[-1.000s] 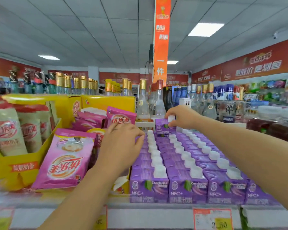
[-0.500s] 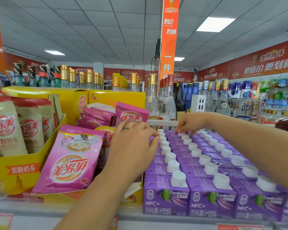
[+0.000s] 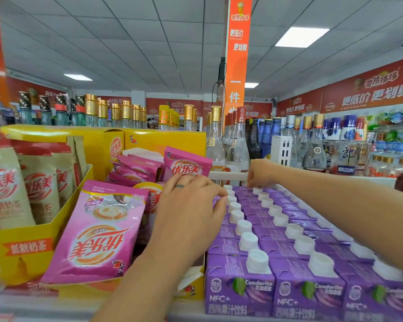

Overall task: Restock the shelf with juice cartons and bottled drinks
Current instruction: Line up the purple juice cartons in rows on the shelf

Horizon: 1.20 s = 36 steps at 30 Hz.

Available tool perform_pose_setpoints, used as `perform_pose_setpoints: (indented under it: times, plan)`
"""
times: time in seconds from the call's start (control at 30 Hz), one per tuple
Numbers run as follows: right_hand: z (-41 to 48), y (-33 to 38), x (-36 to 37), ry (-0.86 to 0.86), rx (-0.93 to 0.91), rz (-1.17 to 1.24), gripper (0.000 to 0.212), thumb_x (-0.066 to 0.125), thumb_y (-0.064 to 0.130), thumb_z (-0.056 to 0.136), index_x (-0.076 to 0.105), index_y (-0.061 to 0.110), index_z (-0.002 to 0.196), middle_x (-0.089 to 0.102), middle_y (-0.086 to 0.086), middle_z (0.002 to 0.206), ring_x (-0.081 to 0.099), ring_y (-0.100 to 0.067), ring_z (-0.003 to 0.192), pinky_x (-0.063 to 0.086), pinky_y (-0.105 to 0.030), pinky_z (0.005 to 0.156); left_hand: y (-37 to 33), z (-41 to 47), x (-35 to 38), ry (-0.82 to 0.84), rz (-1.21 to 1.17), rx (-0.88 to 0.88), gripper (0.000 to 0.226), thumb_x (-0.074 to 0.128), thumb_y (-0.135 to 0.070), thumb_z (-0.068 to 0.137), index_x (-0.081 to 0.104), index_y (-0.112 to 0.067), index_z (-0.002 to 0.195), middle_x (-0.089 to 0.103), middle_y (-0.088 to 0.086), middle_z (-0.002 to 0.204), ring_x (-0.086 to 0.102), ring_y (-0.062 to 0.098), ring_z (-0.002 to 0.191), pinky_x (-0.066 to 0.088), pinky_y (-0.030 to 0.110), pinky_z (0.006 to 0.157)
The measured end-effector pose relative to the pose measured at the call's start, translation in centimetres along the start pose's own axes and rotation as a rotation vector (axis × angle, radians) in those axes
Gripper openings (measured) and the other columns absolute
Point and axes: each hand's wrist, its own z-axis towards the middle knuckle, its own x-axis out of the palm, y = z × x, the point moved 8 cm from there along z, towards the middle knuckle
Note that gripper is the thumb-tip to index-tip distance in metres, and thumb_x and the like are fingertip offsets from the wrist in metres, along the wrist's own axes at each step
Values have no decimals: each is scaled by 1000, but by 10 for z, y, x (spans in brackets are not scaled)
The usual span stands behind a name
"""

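Purple juice cartons (image 3: 240,289) with white screw caps fill the shelf in several rows running back from the front edge. My left hand (image 3: 191,212) rests against the left side of the leftmost row, its fingertips touching the caps about halfway back. My right hand (image 3: 261,174) reaches to the back of the rows, its fingertips pressing down on the rearmost cartons (image 3: 254,190). Neither hand holds a carton clear of the rows. My right forearm crosses above the right-hand rows and hides part of them.
Pink milk-tea pouches (image 3: 98,231) lean in a yellow display box (image 3: 21,256) just left of the cartons. Glass liquor bottles (image 3: 215,140) stand behind the shelf's white back rail (image 3: 228,175). An orange banner (image 3: 239,54) hangs overhead.
My right hand set the lifted carton down into the back of the rows and now presses on it. My left hand slid slightly forward along the left row. The camera moved closer.
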Motion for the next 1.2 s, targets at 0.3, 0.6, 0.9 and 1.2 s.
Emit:
perform_pose_setpoints:
  times: [0.3, 0.6, 0.9, 1.2]
  plan:
    - [-31, 13, -64, -371, -73, -265, 20, 53, 4, 93, 53, 9, 74, 50, -2, 76, 56, -23, 74, 46, -32, 58, -2, -1, -1, -9, 45, 5, 30, 36, -44, 98, 58, -40, 119, 55, -22, 122, 40, 3, 120, 11, 25, 110]
    - [-168, 31, -86, -597, -355, -462, 24, 46, 11, 96, 61, 11, 114, 54, -2, 118, 49, -22, 111, 55, -34, 76, -11, -6, -12, -23, 104, 0, 29, 45, -37, 97, 58, -33, 123, 58, -10, 123, 47, 14, 120, 17, 34, 109]
    - [-319, 28, -71, -1148, -597, 37, 22, 53, 18, 92, 69, 4, 101, 63, -9, 87, 61, -26, 78, 54, -38, 67, -74, -75, -45, -346, -398, 225, 45, 56, -37, 85, 47, -26, 128, 48, -19, 119, 48, 10, 113, 31, 18, 101]
    - [-368, -4, -39, -830, -659, 641, 45, 66, 40, 81, 57, 23, 121, 60, 16, 108, 60, -4, 96, 48, -17, 89, -110, -138, -51, -273, -689, 96, 37, 66, -27, 84, 55, -38, 118, 61, -12, 117, 56, 6, 112, 41, 18, 95]
